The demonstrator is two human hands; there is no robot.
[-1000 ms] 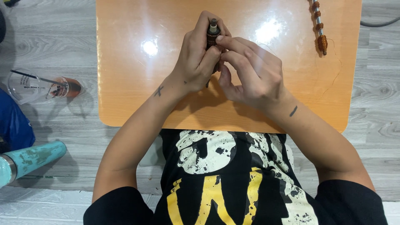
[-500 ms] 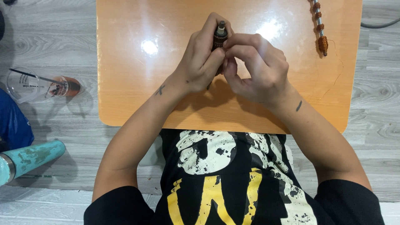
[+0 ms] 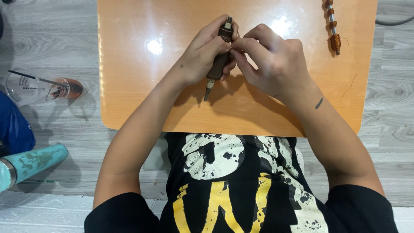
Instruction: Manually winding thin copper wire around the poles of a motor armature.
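Over an orange table (image 3: pixel 129 86), left hand (image 3: pixel 207 51) wraps a dark tool (image 3: pixel 217 64); right hand (image 3: pixel 271 64) pinches something hidden.

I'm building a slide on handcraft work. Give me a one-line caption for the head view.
Left hand grips a dark rod-shaped tool above an orange table while right hand pinches near its top.

Prob. a home floor, low orange table (image 3: pixel 129 86), grey wood-look flooring (image 3: pixel 51 39), plastic cup (image 3: pixel 39 88)
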